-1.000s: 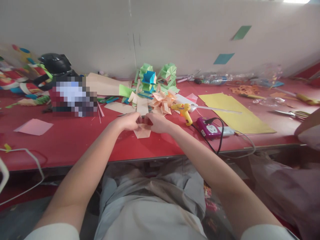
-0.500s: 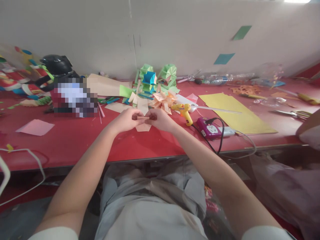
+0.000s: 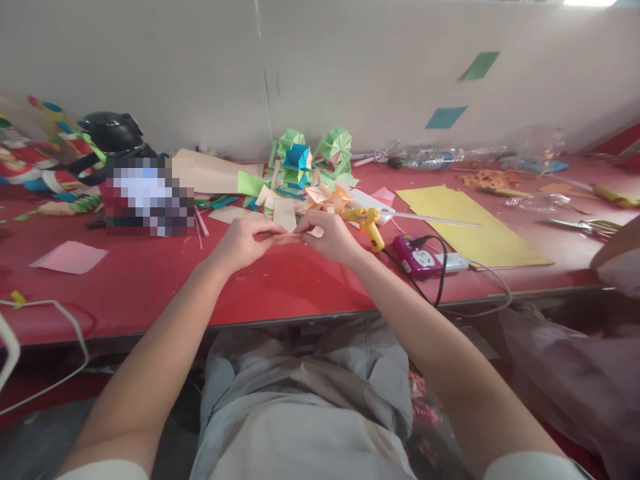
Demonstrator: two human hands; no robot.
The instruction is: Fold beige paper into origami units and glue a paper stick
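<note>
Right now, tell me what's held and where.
A folded beige paper, pinched between the fingertips of the left hand and right hand, one at each end.

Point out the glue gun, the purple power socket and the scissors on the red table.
Glue gun (image 3: 371,230): head view, on its yellow body.
Purple power socket (image 3: 413,256): head view, on its casing.
Scissors (image 3: 570,225): head view, on the blades.
</note>
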